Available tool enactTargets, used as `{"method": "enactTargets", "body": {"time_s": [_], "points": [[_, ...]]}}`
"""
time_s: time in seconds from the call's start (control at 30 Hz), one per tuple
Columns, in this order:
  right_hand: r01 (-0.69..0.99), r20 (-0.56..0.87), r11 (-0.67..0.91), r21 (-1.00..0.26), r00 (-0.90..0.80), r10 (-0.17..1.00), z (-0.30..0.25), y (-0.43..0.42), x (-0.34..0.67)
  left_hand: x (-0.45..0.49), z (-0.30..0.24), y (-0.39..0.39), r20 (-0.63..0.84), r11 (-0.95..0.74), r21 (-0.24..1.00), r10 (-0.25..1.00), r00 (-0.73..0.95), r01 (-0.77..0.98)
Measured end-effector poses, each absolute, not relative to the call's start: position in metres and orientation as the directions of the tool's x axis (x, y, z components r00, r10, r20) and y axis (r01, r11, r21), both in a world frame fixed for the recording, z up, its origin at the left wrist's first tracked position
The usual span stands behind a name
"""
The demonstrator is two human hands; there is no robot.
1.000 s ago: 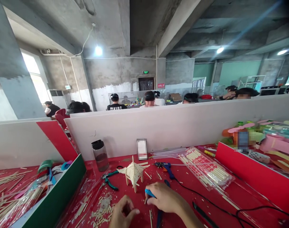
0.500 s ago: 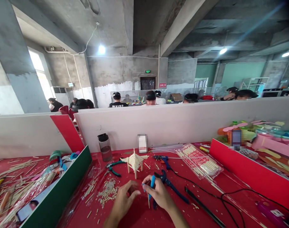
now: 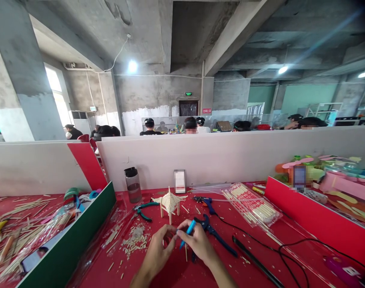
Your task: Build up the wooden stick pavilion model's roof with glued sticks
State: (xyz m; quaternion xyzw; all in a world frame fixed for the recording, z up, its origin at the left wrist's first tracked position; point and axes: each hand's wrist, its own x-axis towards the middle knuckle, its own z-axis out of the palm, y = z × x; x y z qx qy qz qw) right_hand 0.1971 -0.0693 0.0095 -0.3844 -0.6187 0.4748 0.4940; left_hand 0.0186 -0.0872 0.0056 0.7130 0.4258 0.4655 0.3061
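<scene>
My right hand [image 3: 196, 240] is closed around a blue marker pen [image 3: 191, 228], which slants with its lower end toward the left. My left hand [image 3: 160, 246] meets it, thumb and fingers pinched together beside a small dark blue bit at the right fingertips; what the pinch holds is too small to make out. Below the right hand a thin wooden stick [image 3: 186, 253] shows; whether it is held I cannot tell. Just beyond both hands stands a small model pavilion [image 3: 169, 203] of wooden sticks, with a pointed roof on legs.
Green-handled pliers [image 3: 145, 212] lie left of the model, near cut stick bits [image 3: 136, 242]. On the right are a blue cutter [image 3: 217, 236], a glue gun [image 3: 208, 203], bagged sticks [image 3: 251, 204] and a black rod [image 3: 254, 260]. A bottle [image 3: 133, 186] and phone [image 3: 180, 181] stand by the partition [image 3: 230, 156].
My left hand has moved right and up, its fingers closing against the right fingertips. In my right hand the marker pen has tilted from nearly upright to a slant.
</scene>
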Motion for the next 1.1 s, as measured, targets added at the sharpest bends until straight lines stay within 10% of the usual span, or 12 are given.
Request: {"method": "enactTargets", "body": {"time_s": [0.37,1.1], "points": [[-0.45,0.203,0.136,-0.883,-0.104,0.974,0.015,-0.066,0.21,0.014,-0.001,-0.082,0.427,-0.445,0.87,0.895,0.129,0.214],[-0.51,0.15,0.121,-0.852,-0.017,0.988,-0.004,-0.054,0.201,0.016,-0.008,-0.073,0.33,-0.336,0.929,0.942,0.066,0.154]]}}
